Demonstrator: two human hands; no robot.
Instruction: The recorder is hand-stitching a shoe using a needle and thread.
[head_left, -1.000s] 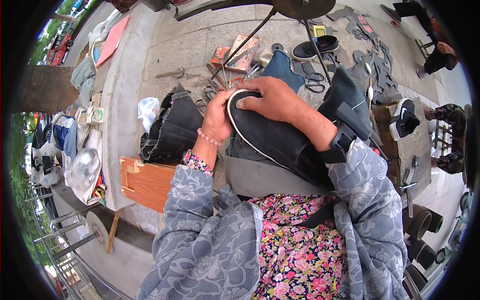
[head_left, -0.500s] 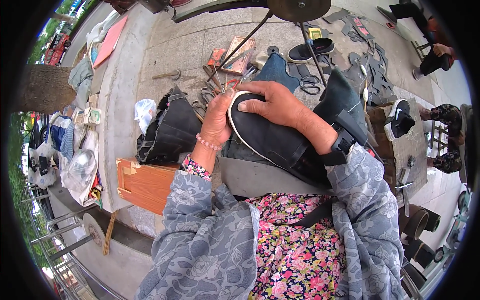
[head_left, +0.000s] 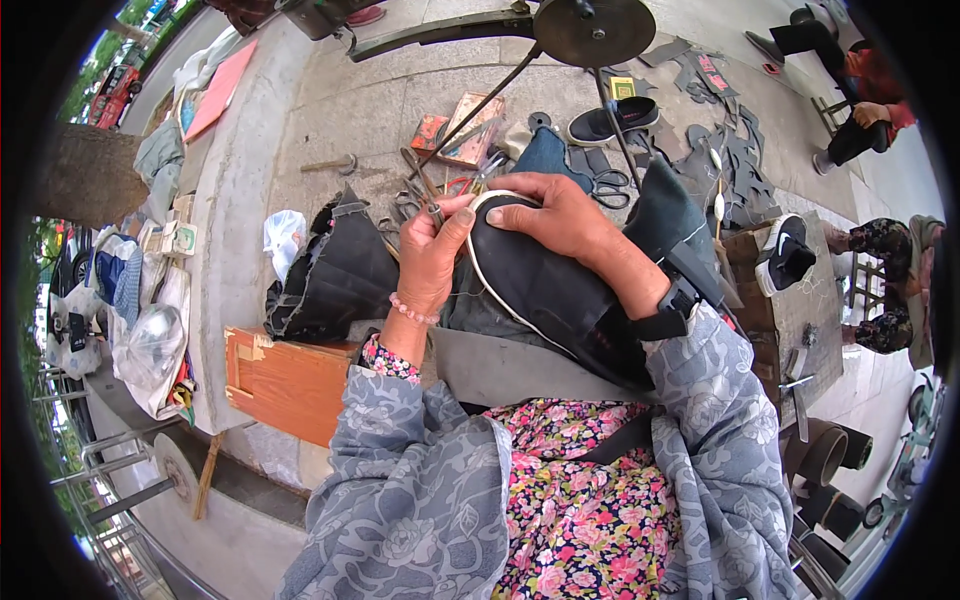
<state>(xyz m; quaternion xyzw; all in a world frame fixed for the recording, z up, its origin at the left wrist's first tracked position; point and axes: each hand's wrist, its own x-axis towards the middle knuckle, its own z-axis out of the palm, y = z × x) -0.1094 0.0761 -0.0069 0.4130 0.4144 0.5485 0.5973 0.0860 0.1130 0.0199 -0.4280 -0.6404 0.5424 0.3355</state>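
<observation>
A black slip-on shoe (head_left: 545, 270) with a white sole edge lies across my lap, toe pointing away from me. My right hand (head_left: 560, 215) is closed over its toe, thumb on the upper and fingers round the far edge. At the left side of the toe, my left hand (head_left: 432, 250) is closed, its thumb and forefinger pinched close to the white sole. A small tool with a round metal end (head_left: 436, 212) sticks out of the left fist; its working part is hidden. A grey sheet (head_left: 500, 360) covers my lap under the shoe.
Scissors (head_left: 609, 188), a hammer (head_left: 330, 164) and a dark shoe (head_left: 612, 120) lie on the paving ahead. A black leather piece (head_left: 340, 260) and wooden box (head_left: 285, 380) stand left. Another shoe (head_left: 785, 255) sits on a box at right. A metal machine stand (head_left: 595, 30) rises ahead.
My left hand has drawn down and slightly left, its thumb and forefinger now pinched beside the toe, with the tool's metal end showing. The right hand keeps its grip on the shoe.
</observation>
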